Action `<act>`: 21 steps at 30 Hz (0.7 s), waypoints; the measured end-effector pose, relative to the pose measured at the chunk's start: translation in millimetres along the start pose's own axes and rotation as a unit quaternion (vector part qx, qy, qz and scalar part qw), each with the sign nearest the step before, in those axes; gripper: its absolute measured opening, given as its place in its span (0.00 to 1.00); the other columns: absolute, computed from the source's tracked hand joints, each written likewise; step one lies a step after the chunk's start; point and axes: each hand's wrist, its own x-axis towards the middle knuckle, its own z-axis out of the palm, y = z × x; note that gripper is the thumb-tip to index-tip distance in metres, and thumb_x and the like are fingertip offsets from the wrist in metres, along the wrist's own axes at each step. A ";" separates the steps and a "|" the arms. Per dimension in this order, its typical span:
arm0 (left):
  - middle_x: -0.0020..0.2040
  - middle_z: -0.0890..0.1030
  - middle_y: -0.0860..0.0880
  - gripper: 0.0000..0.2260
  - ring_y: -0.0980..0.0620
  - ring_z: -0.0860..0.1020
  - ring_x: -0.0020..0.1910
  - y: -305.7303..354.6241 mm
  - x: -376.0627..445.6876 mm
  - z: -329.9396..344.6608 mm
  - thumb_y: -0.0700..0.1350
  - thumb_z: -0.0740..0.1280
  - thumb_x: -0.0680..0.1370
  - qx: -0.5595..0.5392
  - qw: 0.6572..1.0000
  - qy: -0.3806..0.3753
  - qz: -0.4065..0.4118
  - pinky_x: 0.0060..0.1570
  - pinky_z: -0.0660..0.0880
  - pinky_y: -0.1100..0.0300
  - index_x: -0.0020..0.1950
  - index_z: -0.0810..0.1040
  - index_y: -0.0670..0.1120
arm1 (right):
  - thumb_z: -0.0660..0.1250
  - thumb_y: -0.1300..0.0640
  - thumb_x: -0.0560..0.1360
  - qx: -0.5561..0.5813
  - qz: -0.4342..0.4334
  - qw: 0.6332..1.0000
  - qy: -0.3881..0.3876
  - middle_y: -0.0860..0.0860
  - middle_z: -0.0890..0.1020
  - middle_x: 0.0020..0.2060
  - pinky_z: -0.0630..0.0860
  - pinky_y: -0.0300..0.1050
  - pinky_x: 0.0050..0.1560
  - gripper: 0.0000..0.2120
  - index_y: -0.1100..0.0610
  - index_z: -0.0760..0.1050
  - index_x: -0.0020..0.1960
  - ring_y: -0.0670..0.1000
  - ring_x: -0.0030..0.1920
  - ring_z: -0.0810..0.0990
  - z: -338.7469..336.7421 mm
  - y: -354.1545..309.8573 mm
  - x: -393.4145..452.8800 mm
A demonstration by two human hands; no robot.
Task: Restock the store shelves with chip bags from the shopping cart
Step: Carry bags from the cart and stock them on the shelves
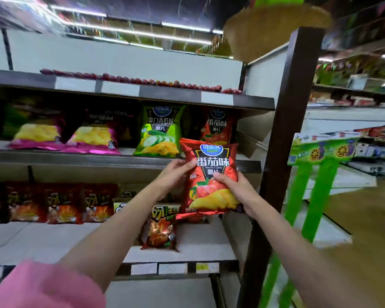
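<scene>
I hold a red tomato chip bag point(211, 174) upright in front of the middle shelf point(98, 157), near its right end. My left hand point(175, 173) grips the bag's left edge and my right hand point(236, 185) grips its lower right side, thumb on the front. Behind it on the shelf stands another red tomato bag point(218, 126), with a green cucumber bag point(159, 132) to its left. The shopping cart is out of view.
Two pink chip bags point(65, 136) lie further left on the middle shelf. The lower shelf point(53, 241) holds several red snack bags point(62, 203) and one leaning bag point(161, 230). A dark upright post point(282, 152) bounds the shelves on the right; a green display stand point(316, 178) lies beyond.
</scene>
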 end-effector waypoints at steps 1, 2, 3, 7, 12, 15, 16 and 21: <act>0.51 0.82 0.48 0.17 0.53 0.80 0.46 4.6 7.4 2.0 0.53 0.69 0.74 -0.008 1.000 0.009 0.003 0.45 0.76 0.60 0.57 0.72 0.46 | 0.72 0.55 0.72 0.005 -0.003 1.000 0.014 0.46 0.82 0.42 0.79 0.36 0.41 0.08 0.50 0.73 0.47 0.45 0.41 0.82 -0.9 -5.2 8.0; 0.54 0.80 0.47 0.23 0.52 0.80 0.49 7.7 16.0 3.0 0.55 0.70 0.72 -0.012 1.000 0.020 0.006 0.49 0.76 0.58 0.61 0.70 0.45 | 0.73 0.54 0.72 0.011 -0.005 1.000 0.022 0.47 0.83 0.44 0.80 0.40 0.46 0.09 0.51 0.74 0.47 0.47 0.43 0.83 -2.4 -10.0 16.8; 0.56 0.80 0.46 0.29 0.51 0.80 0.52 10.7 23.8 4.8 0.57 0.73 0.70 -0.013 0.999 0.025 0.014 0.52 0.75 0.56 0.64 0.68 0.45 | 0.74 0.52 0.70 0.015 -0.008 1.000 0.024 0.49 0.83 0.46 0.80 0.44 0.50 0.12 0.52 0.75 0.50 0.49 0.46 0.83 -3.6 -13.9 26.9; 0.55 0.77 0.49 0.38 0.50 0.78 0.54 22.3 56.0 8.8 0.63 0.74 0.59 -0.001 0.998 0.044 0.046 0.60 0.74 0.50 0.62 0.66 0.49 | 0.75 0.48 0.69 0.020 -0.012 0.999 0.049 0.53 0.82 0.52 0.79 0.50 0.56 0.23 0.55 0.70 0.57 0.53 0.50 0.83 -10.1 -31.9 68.2; 0.62 0.74 0.49 0.38 0.50 0.75 0.61 44.1 102.3 10.8 0.55 0.77 0.64 0.029 0.996 0.033 0.080 0.62 0.71 0.52 0.69 0.66 0.47 | 0.77 0.44 0.64 0.016 -0.041 0.997 0.066 0.54 0.83 0.53 0.80 0.47 0.52 0.33 0.57 0.72 0.63 0.52 0.49 0.84 -17.4 -49.5 125.6; 0.65 0.75 0.47 0.33 0.50 0.75 0.61 42.8 130.7 8.8 0.47 0.76 0.69 0.066 0.994 0.033 0.080 0.64 0.70 0.54 0.69 0.65 0.44 | 0.78 0.43 0.62 -0.012 -0.052 0.998 0.041 0.54 0.83 0.54 0.79 0.47 0.54 0.34 0.55 0.73 0.63 0.51 0.50 0.84 -21.6 -49.2 149.5; 0.63 0.76 0.48 0.31 0.51 0.75 0.59 41.3 137.8 8.5 0.46 0.76 0.70 0.085 0.992 0.037 0.083 0.62 0.70 0.58 0.67 0.65 0.44 | 0.79 0.40 0.58 -0.021 -0.049 0.998 0.040 0.53 0.83 0.54 0.79 0.49 0.56 0.39 0.54 0.72 0.64 0.51 0.51 0.83 -22.0 -47.4 154.9; 0.61 0.76 0.50 0.31 0.52 0.75 0.58 31.9 153.9 11.4 0.44 0.76 0.70 0.126 0.986 0.058 0.089 0.56 0.71 0.63 0.69 0.65 0.44 | 0.78 0.43 0.62 -0.020 -0.016 0.999 0.034 0.52 0.81 0.55 0.77 0.50 0.59 0.38 0.53 0.68 0.66 0.52 0.53 0.81 -25.3 -32.8 174.1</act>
